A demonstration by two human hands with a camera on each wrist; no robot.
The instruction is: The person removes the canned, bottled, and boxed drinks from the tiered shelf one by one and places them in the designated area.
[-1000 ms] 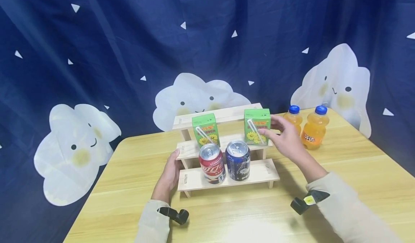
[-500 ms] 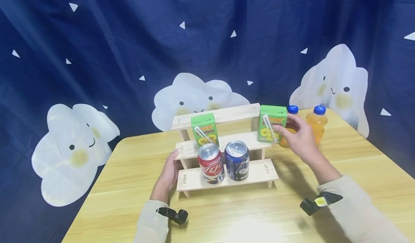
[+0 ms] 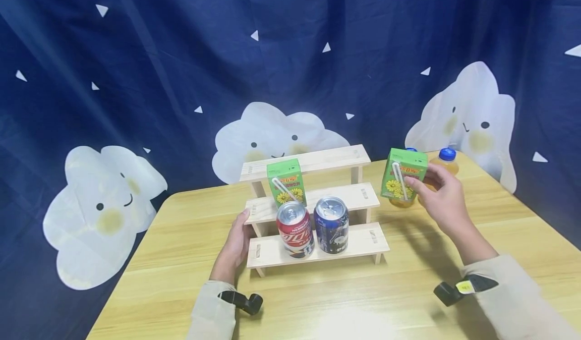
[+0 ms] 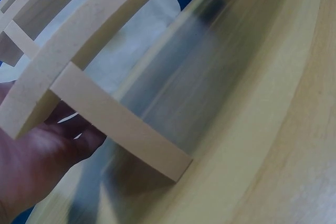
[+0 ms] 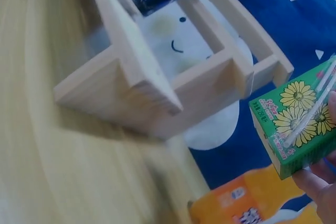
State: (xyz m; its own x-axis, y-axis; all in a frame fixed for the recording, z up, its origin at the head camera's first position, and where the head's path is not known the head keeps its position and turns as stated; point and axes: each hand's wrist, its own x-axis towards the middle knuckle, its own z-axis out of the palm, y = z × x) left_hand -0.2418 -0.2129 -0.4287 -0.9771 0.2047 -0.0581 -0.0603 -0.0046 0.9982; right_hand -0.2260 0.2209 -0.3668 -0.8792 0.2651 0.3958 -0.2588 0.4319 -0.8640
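Observation:
My right hand [image 3: 442,196] holds a green drink carton [image 3: 403,174] with a white straw on its front, in the air right of the three-tier wooden shelf [image 3: 363,236]. In the right wrist view the carton [image 5: 294,116] tilts, gripped at its edge. My left hand [image 3: 234,241] grips the shelf's left end by the middle tier; in the left wrist view its fingers [image 4: 79,135] reach beneath a plank. A second green carton [image 3: 287,181] stands on the middle tier. On the bottom tier are a red cola can [image 3: 296,231] and a dark blue Pepsi can [image 3: 332,226].
Two orange-drink bottles with blue caps, one nearly hidden by the held carton, stand on the table right of the shelf; the right bottle [image 3: 449,163] shows more. A dark blue curtain [image 3: 290,52] with clouds hangs behind the wooden table [image 3: 181,219].
My right hand has carried the green carton off the right end of the middle tier, to the right and in front of the bottles. The left hand has stayed at the shelf.

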